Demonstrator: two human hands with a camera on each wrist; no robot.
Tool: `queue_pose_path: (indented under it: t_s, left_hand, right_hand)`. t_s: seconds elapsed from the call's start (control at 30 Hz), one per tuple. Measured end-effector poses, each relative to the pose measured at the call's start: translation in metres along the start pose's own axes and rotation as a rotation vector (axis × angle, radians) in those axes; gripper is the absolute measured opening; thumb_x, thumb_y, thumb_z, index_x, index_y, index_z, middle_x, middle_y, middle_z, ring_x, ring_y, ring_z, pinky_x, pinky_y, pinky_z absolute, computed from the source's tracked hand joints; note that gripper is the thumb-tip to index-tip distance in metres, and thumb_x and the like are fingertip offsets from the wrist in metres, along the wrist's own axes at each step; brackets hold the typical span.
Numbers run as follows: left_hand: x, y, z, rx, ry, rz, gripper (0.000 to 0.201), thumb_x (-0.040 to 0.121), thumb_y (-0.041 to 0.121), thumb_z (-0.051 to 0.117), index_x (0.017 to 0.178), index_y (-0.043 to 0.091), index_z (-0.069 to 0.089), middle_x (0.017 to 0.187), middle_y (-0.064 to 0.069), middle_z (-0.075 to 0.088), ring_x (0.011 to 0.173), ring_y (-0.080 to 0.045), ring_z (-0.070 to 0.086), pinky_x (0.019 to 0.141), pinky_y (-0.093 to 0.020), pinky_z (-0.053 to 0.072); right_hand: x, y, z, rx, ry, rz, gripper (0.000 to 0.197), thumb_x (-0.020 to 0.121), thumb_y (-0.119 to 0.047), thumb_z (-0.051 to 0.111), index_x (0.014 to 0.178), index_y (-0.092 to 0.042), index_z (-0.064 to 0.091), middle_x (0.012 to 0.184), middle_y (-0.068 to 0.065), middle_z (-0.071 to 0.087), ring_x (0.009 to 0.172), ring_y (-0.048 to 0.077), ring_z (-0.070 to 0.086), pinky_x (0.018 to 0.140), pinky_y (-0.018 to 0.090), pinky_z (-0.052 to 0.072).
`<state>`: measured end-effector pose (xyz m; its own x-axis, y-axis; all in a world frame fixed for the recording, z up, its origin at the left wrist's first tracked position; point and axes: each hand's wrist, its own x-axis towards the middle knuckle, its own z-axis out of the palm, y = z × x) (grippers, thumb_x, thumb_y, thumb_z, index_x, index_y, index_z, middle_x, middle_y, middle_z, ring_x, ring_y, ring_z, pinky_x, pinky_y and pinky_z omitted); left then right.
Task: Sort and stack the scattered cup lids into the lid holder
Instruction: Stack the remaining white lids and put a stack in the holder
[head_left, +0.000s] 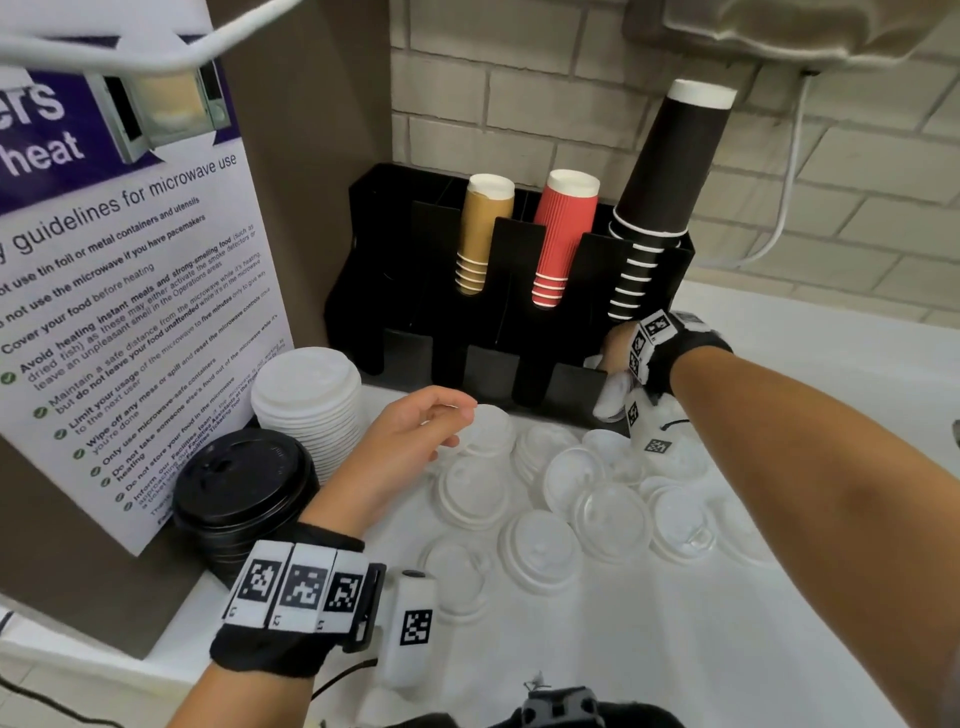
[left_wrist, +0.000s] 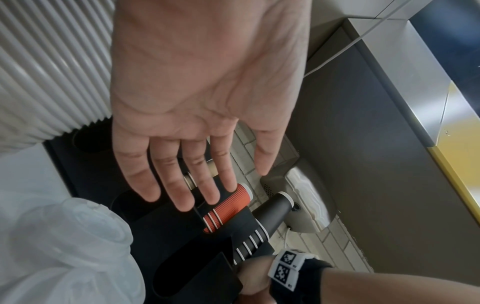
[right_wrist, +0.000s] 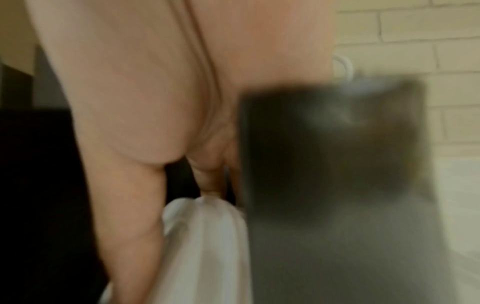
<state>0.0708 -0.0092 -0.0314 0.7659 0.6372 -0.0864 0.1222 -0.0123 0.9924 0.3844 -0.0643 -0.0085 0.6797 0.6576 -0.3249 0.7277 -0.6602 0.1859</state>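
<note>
Several clear and white cup lids (head_left: 587, 499) lie scattered on the white counter in front of the black lid holder (head_left: 524, 364). My left hand (head_left: 421, 431) hovers over the lids nearest the holder, palm down, fingers straight (left_wrist: 182, 185), holding nothing. My right hand (head_left: 615, 358) is at the holder's rightmost lower slot and pinches a small stack of white lids (head_left: 613, 397). The right wrist view is blurred; there the white lids (right_wrist: 207, 236) hang between thumb and fingertips (right_wrist: 207, 185), next to the holder's dark wall (right_wrist: 324, 144).
A tall stack of white lids (head_left: 309, 400) and a stack of black lids (head_left: 241, 493) stand at the left by a microwave poster (head_left: 130, 291). Tan cups (head_left: 480, 234), red cups (head_left: 561, 234) and black cups (head_left: 665, 182) fill the holder's upper slots. Brick wall behind.
</note>
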Motion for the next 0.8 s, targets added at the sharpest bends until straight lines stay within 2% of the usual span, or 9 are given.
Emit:
queue_pose_path:
  t_s: [0.1, 0.2, 0.3, 0.4, 0.43, 0.5, 0.6, 0.7, 0.8]
  left_hand:
    - [0.004, 0.001, 0.004, -0.008, 0.001, 0.021, 0.012, 0.094, 0.028, 0.059, 0.099, 0.032, 0.070, 0.108, 0.004, 0.070, 0.094, -0.008, 0.066, 0.084, -0.024, 0.047]
    - [0.008, 0.002, 0.010, -0.021, -0.021, 0.050, 0.013, 0.094, 0.030, 0.059, 0.101, 0.034, 0.069, 0.108, 0.008, 0.070, 0.099, -0.007, 0.066, 0.087, -0.023, 0.048]
    - [0.013, 0.000, 0.021, -0.097, -0.024, 0.061, 0.015, 0.095, 0.035, 0.058, 0.105, 0.039, 0.068, 0.112, 0.012, 0.069, 0.103, -0.004, 0.065, 0.089, -0.025, 0.050]
    - [0.017, -0.002, 0.034, -0.226, -0.020, 0.032, 0.021, 0.094, 0.042, 0.056, 0.115, 0.040, 0.062, 0.122, 0.009, 0.065, 0.111, -0.010, 0.063, 0.090, -0.027, 0.049]
    - [0.018, -0.001, 0.038, -0.311, -0.028, 0.007, 0.029, 0.089, 0.048, 0.057, 0.117, 0.039, 0.059, 0.125, 0.006, 0.063, 0.113, -0.013, 0.063, 0.091, -0.029, 0.050]
    - [0.020, -0.001, 0.045, -0.540, -0.053, -0.078, 0.054, 0.075, 0.059, 0.057, 0.122, 0.034, 0.057, 0.128, -0.001, 0.062, 0.115, -0.020, 0.063, 0.093, -0.035, 0.051]
    - [0.021, -0.003, 0.051, -0.802, -0.101, -0.132, 0.069, 0.077, 0.064, 0.052, 0.132, 0.024, 0.054, 0.128, -0.011, 0.063, 0.114, -0.029, 0.062, 0.098, -0.046, 0.047]
    - [0.019, -0.006, 0.050, -0.932, -0.105, -0.144, 0.057, 0.081, 0.056, 0.055, 0.127, 0.022, 0.059, 0.115, -0.008, 0.071, 0.100, -0.024, 0.070, 0.082, -0.041, 0.058]
    - [0.018, -0.011, 0.046, -0.940, -0.076, -0.146, 0.027, 0.092, 0.030, 0.058, 0.117, 0.025, 0.067, 0.102, -0.007, 0.073, 0.083, -0.020, 0.073, 0.062, -0.032, 0.058]
  right_hand:
    - [-0.014, 0.004, -0.013, 0.072, 0.081, -0.042, 0.047, 0.084, -0.026, 0.069, 0.125, -0.007, 0.058, 0.128, 0.016, 0.058, 0.118, 0.034, 0.054, 0.085, 0.033, 0.041]
    - [-0.038, 0.009, -0.034, 0.297, 0.184, -0.030, 0.049, 0.085, -0.023, 0.070, 0.129, -0.010, 0.055, 0.132, 0.015, 0.055, 0.122, 0.031, 0.051, 0.094, 0.034, 0.041]
    - [-0.073, 0.018, -0.043, 0.442, 0.458, -0.062, 0.046, 0.087, -0.018, 0.065, 0.130, -0.008, 0.053, 0.127, 0.017, 0.056, 0.115, 0.032, 0.052, 0.088, 0.031, 0.039]
    - [-0.116, 0.013, -0.028, 0.729, 0.765, -0.226, 0.031, 0.085, -0.014, 0.067, 0.114, -0.011, 0.059, 0.111, 0.013, 0.061, 0.099, 0.028, 0.055, 0.078, 0.025, 0.037]
    - [-0.130, 0.006, -0.021, 0.865, 0.769, -0.323, 0.026, 0.085, -0.012, 0.068, 0.109, -0.015, 0.060, 0.109, 0.010, 0.060, 0.097, 0.026, 0.056, 0.080, 0.026, 0.041]
    - [-0.154, -0.017, -0.004, 1.154, 0.625, -0.577, 0.025, 0.085, -0.004, 0.067, 0.102, -0.020, 0.058, 0.109, 0.008, 0.058, 0.100, 0.022, 0.059, 0.088, 0.033, 0.050]
    - [-0.172, -0.045, 0.021, 1.375, 0.371, -0.790, 0.030, 0.084, 0.006, 0.065, 0.100, -0.018, 0.056, 0.116, 0.010, 0.055, 0.104, 0.016, 0.059, 0.088, 0.034, 0.052]
    - [-0.175, -0.056, 0.038, 1.360, 0.244, -0.787, 0.025, 0.079, 0.002, 0.060, 0.089, -0.021, 0.055, 0.126, 0.003, 0.056, 0.112, 0.014, 0.057, 0.087, 0.031, 0.051]
    - [-0.175, -0.058, 0.046, 1.310, 0.202, -0.758, 0.018, 0.075, -0.004, 0.055, 0.085, -0.020, 0.055, 0.132, -0.005, 0.053, 0.119, 0.011, 0.053, 0.090, 0.031, 0.049]
